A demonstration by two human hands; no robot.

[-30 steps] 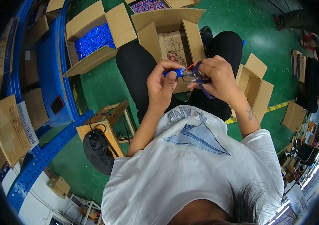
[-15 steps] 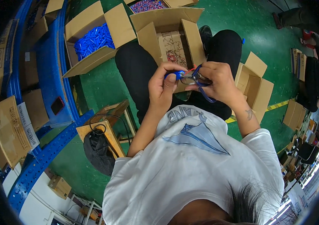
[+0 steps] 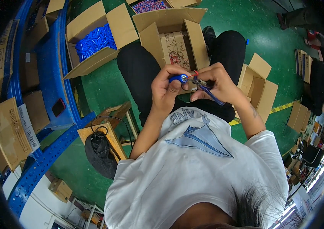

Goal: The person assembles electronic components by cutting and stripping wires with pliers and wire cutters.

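In my left hand (image 3: 166, 87) I grip a blue cylindrical battery cell (image 3: 178, 78) between thumb and fingers, its end turned toward the right. My right hand (image 3: 218, 84) is closed around pliers with blue handles (image 3: 212, 95), and their metal jaws (image 3: 199, 81) sit close beside the end of the cell. A short red wire (image 3: 196, 73) curls up between the cell and the jaws; I cannot tell whether the jaws touch it. Beyond my hands, between my knees, an open cardboard box (image 3: 155, 42) holds scraps of red and dark wire (image 3: 177, 57).
Left of my knee stands a carton (image 3: 89, 13) full of blue cells (image 3: 96, 42). Another open box (image 3: 253, 89) lies right. A wooden stool (image 3: 110, 133) carries a black bag (image 3: 98, 152). Blue shelving (image 3: 51, 72) with a phone (image 3: 58, 107) lines the left.
The plier handles have swung into a more closed, straighter position, and the jaws have shifted slightly away from the cell's end. The cell has tilted a little, showing its end more.
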